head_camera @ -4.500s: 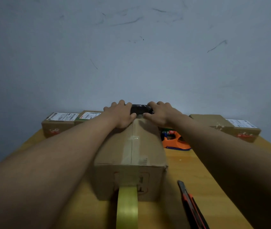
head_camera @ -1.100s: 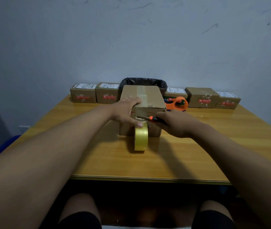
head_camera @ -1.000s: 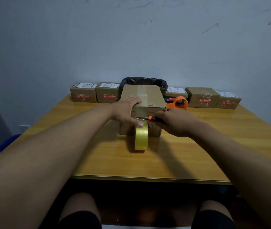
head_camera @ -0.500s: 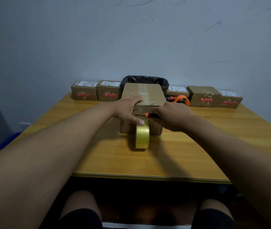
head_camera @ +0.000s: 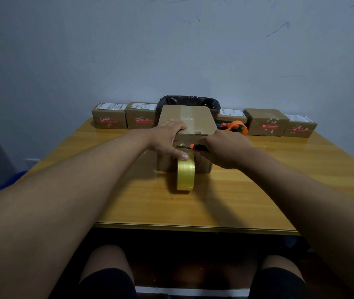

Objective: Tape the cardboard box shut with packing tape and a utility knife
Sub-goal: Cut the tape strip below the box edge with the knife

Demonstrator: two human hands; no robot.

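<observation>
A brown cardboard box (head_camera: pixel 195 119) sits mid-table with a strip of tape along its top seam. My left hand (head_camera: pixel 167 137) presses on the box's near left edge, thumb down on the tape on the front face. A yellow tape roll (head_camera: pixel 185 175) stands on edge against the front face, its strip running up the box. My right hand (head_camera: pixel 227 147) grips an orange-and-black utility knife (head_camera: pixel 194 147), with the blade pointing left across the front face just above the roll.
A row of small labelled cardboard boxes (head_camera: pixel 109 116) lines the back of the wooden table (head_camera: pixel 247 197). A black bag-lined bin (head_camera: pixel 190 100) stands behind the box. An orange tape dispenser (head_camera: pixel 236 127) lies at the back right. My knees show below the table edge.
Since 4.5 s ago my hands came off the far end of the box and my right hand picked up the knife. Over the last second the blade has slid left along the front face.
</observation>
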